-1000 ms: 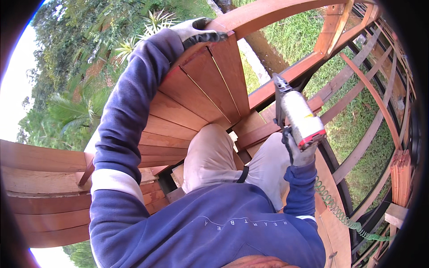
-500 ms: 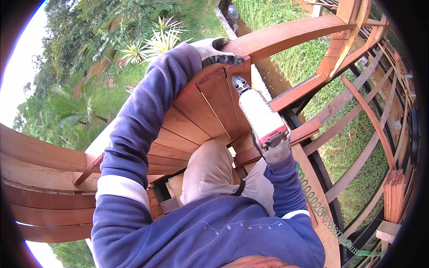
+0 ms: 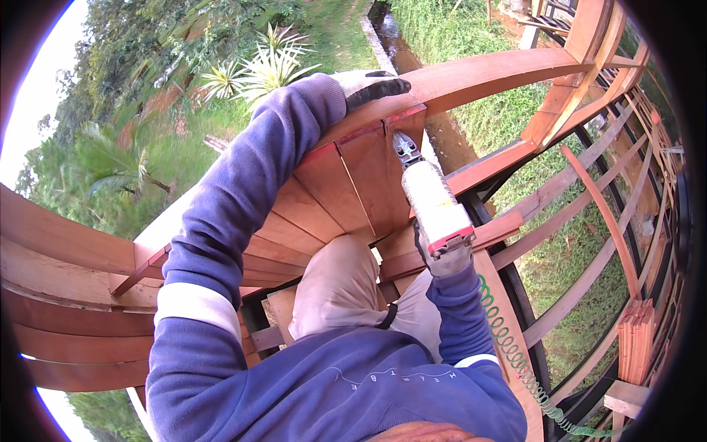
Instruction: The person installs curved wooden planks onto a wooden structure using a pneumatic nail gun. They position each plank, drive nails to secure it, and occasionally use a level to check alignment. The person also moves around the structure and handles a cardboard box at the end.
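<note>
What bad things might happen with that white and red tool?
The right hand holds the white and red tool with its nose near the left hand on the curved rail, so a slip might hurt that hand. If dropped, the tool might fall between the wooden strips above the grass. The green coiled hose might snag.

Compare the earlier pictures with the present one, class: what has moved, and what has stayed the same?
The right hand has carried the nail gun leftward, from right of the fanned planks to over the rightmost one; whether its nose touches is unclear. Nothing was taken up or let go: the left hand stays on the curved rail.
</note>
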